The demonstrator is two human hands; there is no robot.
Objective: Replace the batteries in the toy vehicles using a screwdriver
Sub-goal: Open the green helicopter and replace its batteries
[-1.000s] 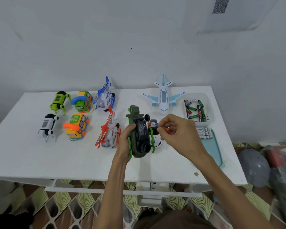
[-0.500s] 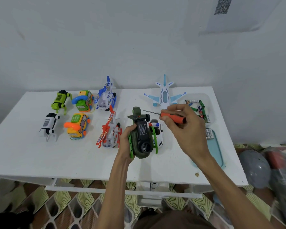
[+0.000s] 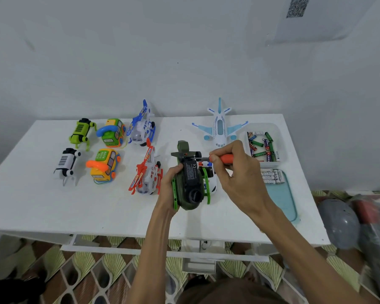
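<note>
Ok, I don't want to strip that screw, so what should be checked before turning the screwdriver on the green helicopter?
1. Left hand grips the green helicopter, underside up: ok.
2. Right hand pinches the screwdriver by its orange handle: ok.
3. Tip seated in the cover screw: cannot tell, too small.
4. Battery cover in place, not yet lifted: ok.
5. Packed batteries ready on the teal tray: ok.
6. Helicopter free of the white car behind it: cannot tell.
</note>
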